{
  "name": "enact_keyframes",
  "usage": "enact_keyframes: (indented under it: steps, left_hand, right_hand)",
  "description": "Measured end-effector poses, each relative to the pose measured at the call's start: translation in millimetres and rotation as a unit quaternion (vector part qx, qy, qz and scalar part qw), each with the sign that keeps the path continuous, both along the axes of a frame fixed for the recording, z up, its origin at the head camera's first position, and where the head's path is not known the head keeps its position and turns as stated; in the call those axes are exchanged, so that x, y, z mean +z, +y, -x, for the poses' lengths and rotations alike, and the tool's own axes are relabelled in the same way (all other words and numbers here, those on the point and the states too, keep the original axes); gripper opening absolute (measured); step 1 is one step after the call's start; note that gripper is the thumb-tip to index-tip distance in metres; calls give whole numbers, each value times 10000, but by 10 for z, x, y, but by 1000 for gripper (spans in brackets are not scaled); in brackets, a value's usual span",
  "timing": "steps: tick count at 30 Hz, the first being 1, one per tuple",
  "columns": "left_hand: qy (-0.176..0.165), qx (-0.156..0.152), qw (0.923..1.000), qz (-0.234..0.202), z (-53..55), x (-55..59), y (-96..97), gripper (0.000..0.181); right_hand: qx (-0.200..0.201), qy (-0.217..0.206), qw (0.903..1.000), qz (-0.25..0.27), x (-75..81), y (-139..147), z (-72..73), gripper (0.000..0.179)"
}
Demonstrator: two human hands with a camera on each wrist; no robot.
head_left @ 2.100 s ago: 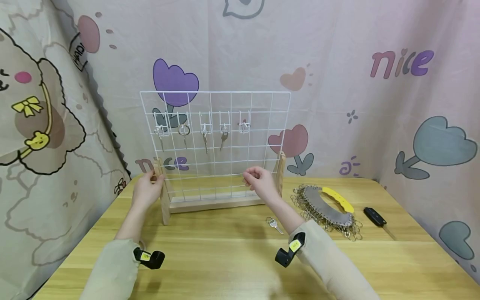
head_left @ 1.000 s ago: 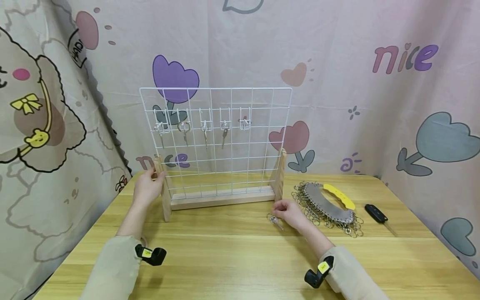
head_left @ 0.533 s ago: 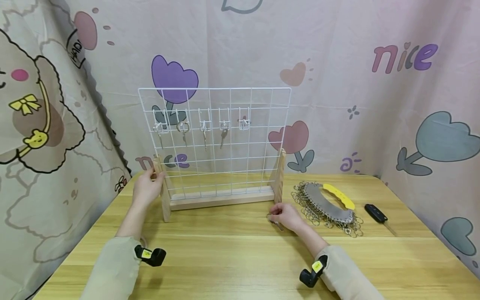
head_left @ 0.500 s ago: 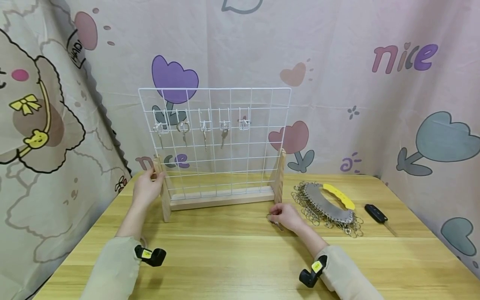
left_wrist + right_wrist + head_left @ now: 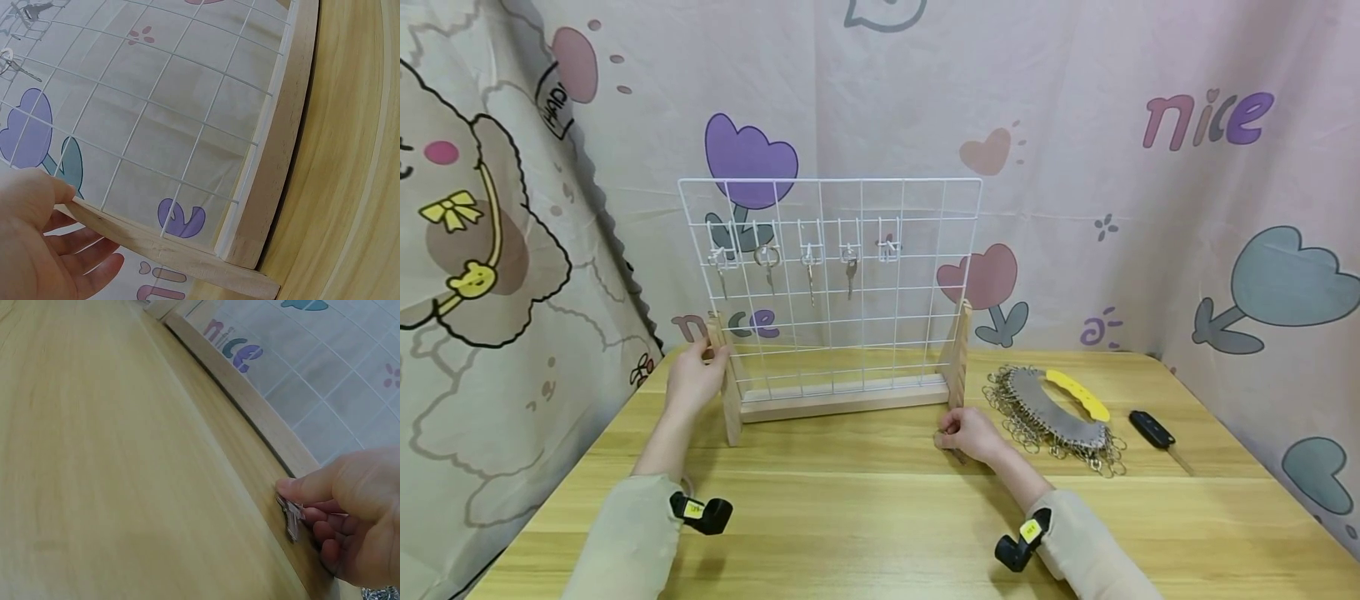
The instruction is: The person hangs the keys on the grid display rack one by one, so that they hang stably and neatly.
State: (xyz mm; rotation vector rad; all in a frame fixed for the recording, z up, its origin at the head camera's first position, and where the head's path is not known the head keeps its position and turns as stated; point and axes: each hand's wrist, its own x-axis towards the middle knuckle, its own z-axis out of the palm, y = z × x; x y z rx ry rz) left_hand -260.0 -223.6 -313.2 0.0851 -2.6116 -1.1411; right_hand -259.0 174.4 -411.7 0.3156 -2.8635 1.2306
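A white wire grid (image 5: 862, 317) stands upright in a wooden base (image 5: 842, 406). My left hand (image 5: 692, 377) grips the left wooden post (image 5: 731, 412), with the thumb on its near side in the left wrist view. Beside the foot of the right post, my right hand (image 5: 976, 435) pinches a small silver key (image 5: 291, 519) between thumb and fingers, low over the table. Part of the key is hidden by those fingers. White hooks run in a row across the grid; several carry keys, such as this hanging key (image 5: 851, 282), while the rightmost hook (image 5: 889, 248) carries none.
Right of the rack lies a grey curved plate (image 5: 1048, 408) with a yellow handle (image 5: 1077, 395) and many metal rings along its edge. Farther right is a black car key (image 5: 1152, 429). A patterned curtain (image 5: 1075, 167) hangs behind the wooden table (image 5: 850, 533).
My right hand has come down from in front of the grid to the silver key lying on the table and now pinches it. The left hand stays on the post.
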Motion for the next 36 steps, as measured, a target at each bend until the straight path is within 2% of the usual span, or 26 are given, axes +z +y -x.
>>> enact_keyframes:
  steps: [5, 11, 15, 18, 22, 31, 36]
  left_hand:
    - [9, -8, 10000, 20, 11, -8, -1, 57]
    - [24, 23, 10000, 26, 11, -18, -20, 56]
    - [1, -6, 10000, 28, 20, -26, -27, 56]
    - [-7, -27, 10000, 19, 25, -30, -28, 57]
    - [41, -45, 10000, 5, 29, -30, -27, 55]
    - [32, -54, 10000, -18, 12, -14, -25, 56]
    - [6, -54, 10000, 24, 10, -13, -21, 56]
  right_hand:
    - [-161, 6, 9997, 177, -16, 30, -6, 19]
    - [-106, 350, 9993, 82, -40, 57, 5, 13]
    - [-59, 95, 9993, 355, -26, 58, 8, 10]
    - [-72, -189, 9969, 767, 30, 51, 8, 8]
    - [-77, -118, 9947, 1020, 191, 38, 25, 9]
    - [-5, 312, 9946, 993, 718, 5, 107, 8]
    - [111, 631, 9889, 1344, 978, -41, 156, 5]
